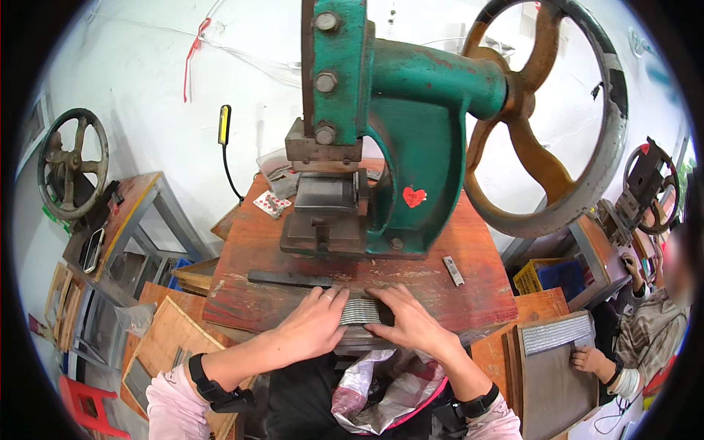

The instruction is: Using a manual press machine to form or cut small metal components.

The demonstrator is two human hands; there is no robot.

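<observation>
At the front edge of the red wooden worktable (469, 304), my left hand (317, 323) and my right hand (411, 320) close from both sides round a small stack of thin grey metal strips (359, 312). The fingers press on its ends, and its ribbed top shows between them. Just beyond my left hand lies a dark flat bar (286, 279). A green hand-wheel press (422, 139) rises behind, with a dark metal die block (326, 192) under its ram. Below my hands, an opened silver and pink sack (381, 396) sits at my lap.
A small metal piece (453, 270) lies right on the worktable. The press's big handwheel (524, 95) overhangs at upper right. Wooden trays stand either side; the right tray (554, 381) holds rows of grey strips, with a co-worker's hand (590, 361) at it. A red stool (88, 407) stands lower left.
</observation>
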